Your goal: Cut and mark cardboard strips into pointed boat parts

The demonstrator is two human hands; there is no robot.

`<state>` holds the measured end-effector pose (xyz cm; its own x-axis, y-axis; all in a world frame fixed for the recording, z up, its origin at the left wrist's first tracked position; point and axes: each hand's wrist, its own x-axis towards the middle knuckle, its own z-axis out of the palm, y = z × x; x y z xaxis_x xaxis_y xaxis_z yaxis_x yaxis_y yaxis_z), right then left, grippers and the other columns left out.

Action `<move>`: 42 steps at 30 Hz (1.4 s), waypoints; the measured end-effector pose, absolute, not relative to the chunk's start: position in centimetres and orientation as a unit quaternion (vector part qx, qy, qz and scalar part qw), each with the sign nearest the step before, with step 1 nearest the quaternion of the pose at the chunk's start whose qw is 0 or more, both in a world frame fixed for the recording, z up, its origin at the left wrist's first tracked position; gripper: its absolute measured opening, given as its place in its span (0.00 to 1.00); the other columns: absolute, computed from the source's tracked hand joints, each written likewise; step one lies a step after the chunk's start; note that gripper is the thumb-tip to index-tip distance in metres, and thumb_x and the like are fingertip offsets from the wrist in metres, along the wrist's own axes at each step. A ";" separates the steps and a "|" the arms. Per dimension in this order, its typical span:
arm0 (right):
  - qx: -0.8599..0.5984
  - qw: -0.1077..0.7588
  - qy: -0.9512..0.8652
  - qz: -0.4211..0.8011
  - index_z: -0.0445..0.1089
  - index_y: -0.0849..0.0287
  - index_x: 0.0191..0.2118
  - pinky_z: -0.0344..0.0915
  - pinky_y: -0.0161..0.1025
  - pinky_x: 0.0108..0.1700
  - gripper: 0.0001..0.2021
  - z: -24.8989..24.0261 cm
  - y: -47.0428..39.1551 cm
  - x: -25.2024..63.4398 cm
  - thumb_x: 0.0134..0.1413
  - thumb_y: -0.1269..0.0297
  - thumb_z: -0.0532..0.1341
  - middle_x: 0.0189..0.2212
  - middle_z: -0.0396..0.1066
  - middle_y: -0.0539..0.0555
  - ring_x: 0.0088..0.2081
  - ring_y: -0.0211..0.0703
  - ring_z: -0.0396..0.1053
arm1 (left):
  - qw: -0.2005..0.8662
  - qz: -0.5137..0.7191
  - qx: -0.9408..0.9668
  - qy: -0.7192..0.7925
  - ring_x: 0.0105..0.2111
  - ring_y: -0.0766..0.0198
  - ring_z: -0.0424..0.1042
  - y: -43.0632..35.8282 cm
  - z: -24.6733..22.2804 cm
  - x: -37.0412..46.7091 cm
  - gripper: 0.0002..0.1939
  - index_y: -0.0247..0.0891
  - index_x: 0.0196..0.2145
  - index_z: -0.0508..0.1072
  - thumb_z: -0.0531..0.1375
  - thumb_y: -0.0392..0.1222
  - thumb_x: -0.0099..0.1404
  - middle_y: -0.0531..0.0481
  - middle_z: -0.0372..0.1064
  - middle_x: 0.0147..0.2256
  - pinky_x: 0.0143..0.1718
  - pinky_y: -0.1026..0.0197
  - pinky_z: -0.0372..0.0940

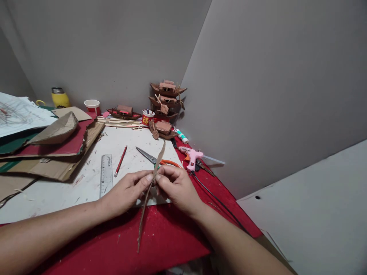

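Observation:
Between my two hands runs a long, thin strip of brown cardboard [159, 154], one end pointing up and away, the other hanging down over the red tablecloth. My left hand [132, 186] pinches it near the middle with thumb and fingers. Right beside it, my right hand [175, 188] is closed on the same strip, the fingertips of both hands almost touching. Just behind the hands lie scissors [147, 156] with orange handles, partly covered by the strip and fingers. A clear ruler [106, 173] and a red pencil [120, 160] rest left of them on white board.
A pink glue gun [194, 158] with a black cord lies at right. Model boats [168, 89] are stacked in the corner, near a paper cup [148, 117] and wooden sticks [122, 122]. Cardboard sheets [57, 170] pile up at left; a yellow mug [60, 98] stands behind.

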<state>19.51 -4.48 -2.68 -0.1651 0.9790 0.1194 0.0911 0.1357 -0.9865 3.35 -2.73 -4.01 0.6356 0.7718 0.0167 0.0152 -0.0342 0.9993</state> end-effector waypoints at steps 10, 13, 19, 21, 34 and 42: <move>-0.438 0.434 -0.626 0.477 0.60 0.58 0.18 0.50 0.29 0.19 0.08 -2.9 -4.7 19.6 0.43 0.67 0.57 0.15 0.55 0.44 0.17 0.30 0.51 | 0.673 0.248 0.634 0.288 0.23 0.71 0.55 -2.1 -3.0 2.9 0.16 0.34 0.34 0.72 0.56 0.51 0.64 0.56 0.60 0.25 0.24 0.68 0.54; -0.435 0.421 -0.631 0.485 0.60 0.58 0.19 0.50 0.29 0.19 0.08 -3.3 -4.6 19.5 0.44 0.67 0.57 0.15 0.55 0.44 0.18 0.31 0.52 | 0.620 0.207 0.694 0.301 0.23 0.70 0.56 -1.8 -2.0 2.5 0.15 0.34 0.30 0.71 0.54 0.48 0.65 0.56 0.58 0.24 0.25 0.67 0.55; -0.441 0.395 -0.638 0.492 0.59 0.57 0.18 0.48 0.29 0.17 0.09 -4.1 -4.6 19.1 0.45 0.68 0.56 0.12 0.56 0.43 0.15 0.30 0.52 | 0.576 0.169 0.744 0.294 0.24 0.69 0.56 -1.3 -1.4 2.0 0.10 0.35 0.25 0.66 0.50 0.38 0.61 0.57 0.56 0.22 0.26 0.67 0.53; -0.447 0.389 -0.640 0.489 0.59 0.57 0.18 0.48 0.28 0.16 0.08 -4.3 -4.6 19.0 0.45 0.69 0.55 0.12 0.58 0.43 0.14 0.30 0.54 | 0.582 0.163 0.741 0.293 0.23 0.69 0.54 -1.1 -1.7 1.9 0.08 0.36 0.24 0.65 0.50 0.36 0.59 0.57 0.56 0.21 0.25 0.67 0.52; -0.448 0.403 -0.579 0.549 0.61 0.58 0.20 0.52 0.26 0.13 0.06 -4.1 -4.3 18.9 0.44 0.66 0.56 0.11 0.61 0.43 0.11 0.29 0.55 | 0.685 0.173 0.654 0.269 0.23 0.70 0.64 -0.8 -2.3 2.2 0.09 0.33 0.32 0.75 0.54 0.36 0.59 0.55 0.70 0.25 0.27 0.68 0.60; -0.445 0.427 -0.548 0.566 0.61 0.58 0.22 0.50 0.26 0.13 0.10 -3.8 -3.9 19.2 0.49 0.60 0.59 0.13 0.63 0.43 0.11 0.28 0.55 | 0.728 0.196 0.603 0.260 0.29 0.66 0.73 -0.3 -3.4 2.3 0.09 0.33 0.38 0.77 0.61 0.39 0.59 0.46 0.77 0.33 0.31 0.67 0.66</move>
<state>19.20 -3.85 -3.83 -0.2405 0.9700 -0.0363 0.0042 -0.0363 -0.9993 2.31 -0.34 -3.42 0.7882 0.5988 -0.1424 0.0279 0.1963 0.9802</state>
